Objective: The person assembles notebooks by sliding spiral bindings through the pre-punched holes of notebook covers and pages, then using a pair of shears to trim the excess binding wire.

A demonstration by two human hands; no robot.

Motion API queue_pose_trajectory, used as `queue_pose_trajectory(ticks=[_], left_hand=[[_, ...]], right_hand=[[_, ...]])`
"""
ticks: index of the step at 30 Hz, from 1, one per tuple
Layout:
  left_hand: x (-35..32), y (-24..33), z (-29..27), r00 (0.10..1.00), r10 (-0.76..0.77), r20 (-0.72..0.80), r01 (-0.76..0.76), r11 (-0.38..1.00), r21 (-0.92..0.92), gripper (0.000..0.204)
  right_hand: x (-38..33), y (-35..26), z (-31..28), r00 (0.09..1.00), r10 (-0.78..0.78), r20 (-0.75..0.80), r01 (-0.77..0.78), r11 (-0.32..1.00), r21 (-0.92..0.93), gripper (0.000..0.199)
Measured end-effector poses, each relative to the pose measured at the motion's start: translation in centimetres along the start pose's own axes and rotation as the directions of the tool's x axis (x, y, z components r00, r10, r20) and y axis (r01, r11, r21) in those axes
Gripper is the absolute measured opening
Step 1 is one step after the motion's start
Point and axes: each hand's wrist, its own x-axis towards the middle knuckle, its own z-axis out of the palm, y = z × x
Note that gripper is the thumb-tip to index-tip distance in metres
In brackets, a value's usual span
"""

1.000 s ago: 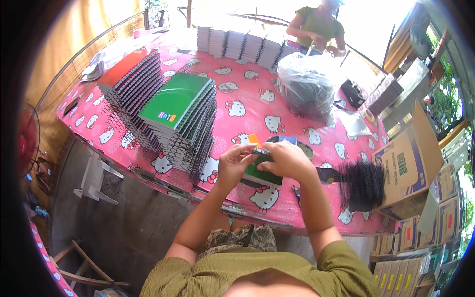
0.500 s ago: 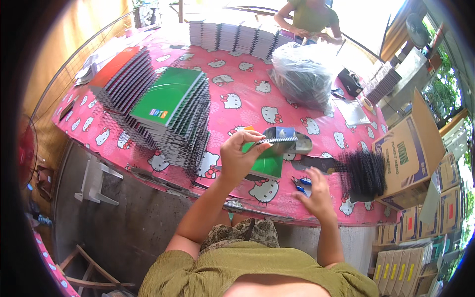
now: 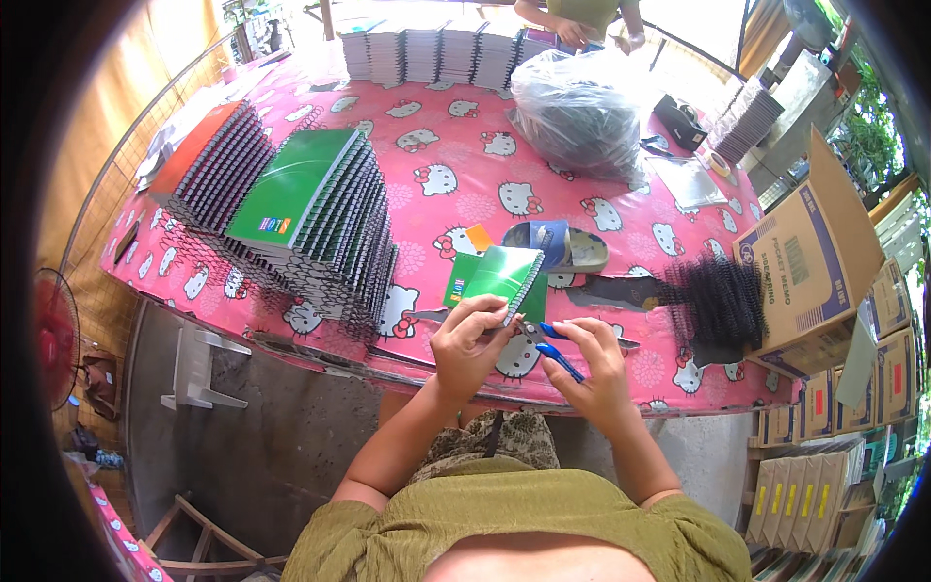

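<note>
My left hand (image 3: 472, 339) is closed on the lower end of a small green spiral notebook (image 3: 512, 272), tilted with its wire edge toward the right. Blue-handled pliers (image 3: 561, 361) are in my right hand (image 3: 601, 373), the handles spread between thumb and fingers. Their jaws meet the notebook's lower wire end by my left fingertips; whether they grip the wire is too small to tell. Under and behind the notebook lies another green cover (image 3: 459, 273). An orange piece (image 3: 479, 238) and a slide sandal (image 3: 585, 250) rest just beyond.
Green notebooks (image 3: 291, 184) and red ones (image 3: 201, 145) stand stacked at left. More spiral notebooks (image 3: 441, 53) line the far edge near a person (image 3: 582, 17). A filled plastic bag (image 3: 577, 112), black wire spirals (image 3: 713, 301) and an open cardboard box (image 3: 805, 281) occupy the right side.
My right hand has picked the blue pliers up off the table and brought them to the notebook's wire end. My left hand has turned the notebook so its green cover shows.
</note>
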Motion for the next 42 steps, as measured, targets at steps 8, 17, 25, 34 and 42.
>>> queue_pose_trajectory(ticks=[8, 17, 25, 34, 42], left_hand=[[0.1, -0.3, 0.0, 0.998, 0.061, -0.001, -0.061, 0.998, 0.008, 0.023], [0.3, 0.6, -0.6, 0.966, 0.257, -0.004, -0.257, 0.966, 0.003, 0.022], [2.6, 2.7, -1.7, 0.959, 0.283, -0.029, -0.265, 0.926, 0.267, 0.03], [6.8, 10.4, -8.5, 0.913, 0.396, -0.095, -0.293, 0.8, 0.524, 0.033], [13.8, 2.6, -15.9, 0.779, -0.142, -0.61, 0.071, 0.988, -0.139, 0.076]], right_hand=[[0.3, -0.2, 0.0, 1.0, 0.021, 0.013, -0.022, 0.999, 0.042, 0.04], [-0.3, 2.2, 0.2, 0.633, 0.201, 0.747, -0.758, -0.035, 0.652, 0.033], [-3.8, 6.6, -1.6, 0.969, 0.2, 0.142, -0.122, 0.895, -0.43, 0.047], [14.6, -4.1, -0.8, 0.786, -0.589, -0.186, 0.614, 0.779, 0.128, 0.046], [26.9, -7.5, 14.5, 0.754, -0.402, -0.52, 0.547, 0.822, 0.158, 0.033]])
